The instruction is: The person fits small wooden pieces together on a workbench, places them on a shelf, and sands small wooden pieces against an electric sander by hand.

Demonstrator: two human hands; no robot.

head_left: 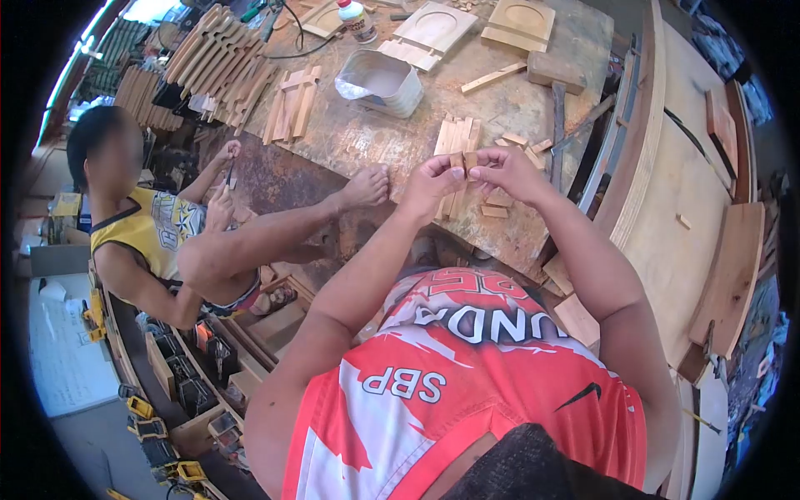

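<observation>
My left hand (432,185) and my right hand (505,173) meet over the near edge of the worktable. Between the fingertips of the left is a small wooden block (457,159). A second small wooden piece (471,159) is pinched in the right, close against the first; whether they are joined I cannot tell. Just beyond and partly under my hands lie several pale wooden strips (457,133) side by side. Short wooden offcuts (494,212) are scattered by my right hand.
A wooden mallet (556,73), a plastic tub (379,82) and a glue bottle (357,21) stand on the worktable (333,137). Stacked curved wooden parts (212,54) lie at the far left. Another person (154,225) sits to the left, one foot on the table edge.
</observation>
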